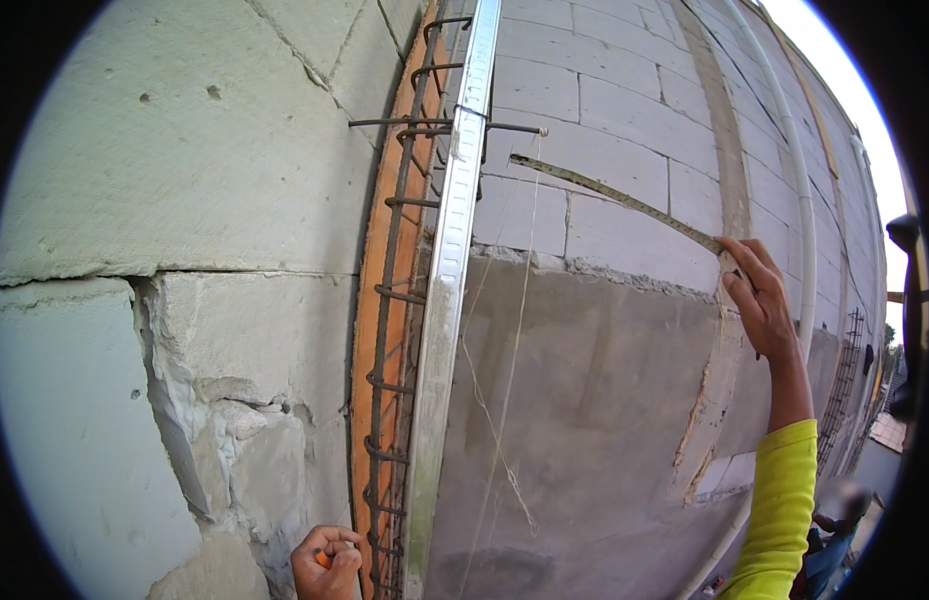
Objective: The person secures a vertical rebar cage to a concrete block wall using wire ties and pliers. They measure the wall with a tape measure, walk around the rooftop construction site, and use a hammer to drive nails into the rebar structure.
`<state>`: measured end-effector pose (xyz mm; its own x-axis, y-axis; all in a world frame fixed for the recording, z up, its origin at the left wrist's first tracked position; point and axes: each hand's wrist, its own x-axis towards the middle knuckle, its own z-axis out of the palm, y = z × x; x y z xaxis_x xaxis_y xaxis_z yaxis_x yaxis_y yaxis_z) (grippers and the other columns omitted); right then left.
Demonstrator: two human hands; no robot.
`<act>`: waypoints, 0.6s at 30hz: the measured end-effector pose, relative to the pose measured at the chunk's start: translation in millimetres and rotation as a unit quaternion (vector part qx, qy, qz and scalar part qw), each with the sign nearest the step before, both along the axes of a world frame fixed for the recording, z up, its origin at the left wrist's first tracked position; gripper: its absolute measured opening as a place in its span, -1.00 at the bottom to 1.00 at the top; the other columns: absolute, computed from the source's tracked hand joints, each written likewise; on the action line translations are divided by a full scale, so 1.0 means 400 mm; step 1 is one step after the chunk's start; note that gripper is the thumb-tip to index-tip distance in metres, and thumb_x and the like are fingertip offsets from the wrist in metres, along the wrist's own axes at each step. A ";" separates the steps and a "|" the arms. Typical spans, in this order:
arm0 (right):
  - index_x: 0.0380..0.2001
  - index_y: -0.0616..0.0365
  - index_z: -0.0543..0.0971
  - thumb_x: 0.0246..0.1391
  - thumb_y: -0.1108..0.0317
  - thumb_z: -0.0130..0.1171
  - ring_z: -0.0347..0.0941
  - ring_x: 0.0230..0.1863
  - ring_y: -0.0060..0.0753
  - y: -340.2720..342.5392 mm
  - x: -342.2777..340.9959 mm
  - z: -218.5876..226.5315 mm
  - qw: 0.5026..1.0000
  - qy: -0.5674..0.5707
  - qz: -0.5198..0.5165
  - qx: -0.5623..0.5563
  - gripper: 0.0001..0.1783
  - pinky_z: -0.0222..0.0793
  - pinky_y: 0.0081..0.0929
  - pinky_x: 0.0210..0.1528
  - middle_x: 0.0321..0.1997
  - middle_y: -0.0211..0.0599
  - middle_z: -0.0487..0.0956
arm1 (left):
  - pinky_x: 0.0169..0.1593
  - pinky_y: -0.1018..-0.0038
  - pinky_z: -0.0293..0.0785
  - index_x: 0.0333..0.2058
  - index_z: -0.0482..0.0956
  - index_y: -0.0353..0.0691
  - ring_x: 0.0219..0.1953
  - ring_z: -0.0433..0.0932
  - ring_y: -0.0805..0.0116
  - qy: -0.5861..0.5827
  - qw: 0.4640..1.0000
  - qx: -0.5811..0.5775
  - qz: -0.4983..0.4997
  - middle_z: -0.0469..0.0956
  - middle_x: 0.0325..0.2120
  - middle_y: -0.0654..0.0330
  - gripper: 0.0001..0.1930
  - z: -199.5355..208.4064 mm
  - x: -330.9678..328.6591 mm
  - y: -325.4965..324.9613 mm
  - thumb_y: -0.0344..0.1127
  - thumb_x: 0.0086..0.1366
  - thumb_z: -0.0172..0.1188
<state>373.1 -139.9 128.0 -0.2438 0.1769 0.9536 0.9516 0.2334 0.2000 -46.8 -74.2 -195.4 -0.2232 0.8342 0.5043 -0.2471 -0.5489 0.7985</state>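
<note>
My right hand [763, 300], at the end of a yellow sleeve, is closed on a tape measure. Its blade [615, 200] reaches out leftward and slightly up across the block wall, the free end close to a thin string [528, 270]. That string hangs from the tip of a horizontal steel rod [520, 127]. The rod crosses a shiny metal profile [453, 230] that stands upright beside a rebar cage [385, 330]. Low down, near the foot of the cage, my left hand [325, 565] is curled around a small orange stick, mostly hidden by the fingers.
An orange-brown board [363, 400] runs behind the rebar. Pale block masonry [185, 150] with broken joints stands close on the left. Grey render [575, 400] covers the lower wall ahead. A white pipe [790, 130] climbs at right; another person [840, 530] is at lower right.
</note>
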 end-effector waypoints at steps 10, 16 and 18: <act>0.07 0.27 0.56 0.11 0.24 -0.01 0.39 -0.17 -0.24 0.088 -0.004 0.125 0.999 -0.031 0.007 -0.002 -0.49 0.35 -0.32 -0.09 -0.17 -0.14 0.48 | -0.69 0.61 0.00 -0.34 0.46 -0.40 -0.77 0.14 0.66 -0.016 0.999 0.011 0.029 0.30 -0.76 0.38 -0.88 -0.025 -0.039 0.052 -0.47 0.20 -0.01; 0.09 0.25 0.57 0.14 0.19 -0.02 0.39 -0.17 -0.27 0.113 -0.007 0.136 0.999 -0.033 -0.002 -0.008 -0.48 0.35 -0.35 -0.11 -0.17 -0.18 0.49 | -0.69 0.61 -0.01 -0.36 0.46 -0.41 -0.78 0.12 0.66 -0.015 0.999 0.015 0.034 0.27 -0.77 0.39 -0.88 -0.033 -0.039 0.064 -0.47 0.18 0.00; 0.09 0.25 0.57 0.15 0.18 -0.02 0.40 -0.16 -0.26 0.121 -0.006 0.139 0.999 -0.036 -0.003 -0.007 -0.48 0.35 -0.35 -0.11 -0.17 -0.18 0.50 | -0.70 0.61 -0.01 -0.37 0.45 -0.42 -0.78 0.11 0.66 -0.014 0.999 0.017 0.037 0.26 -0.78 0.39 -0.88 -0.036 -0.040 0.067 -0.47 0.17 0.00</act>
<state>370.5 -91.4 183.6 -0.3099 0.1914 0.9313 0.9363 0.2315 0.2640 -63.0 -47.3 -209.7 -0.2979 0.7975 0.5247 -0.2273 -0.5931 0.7724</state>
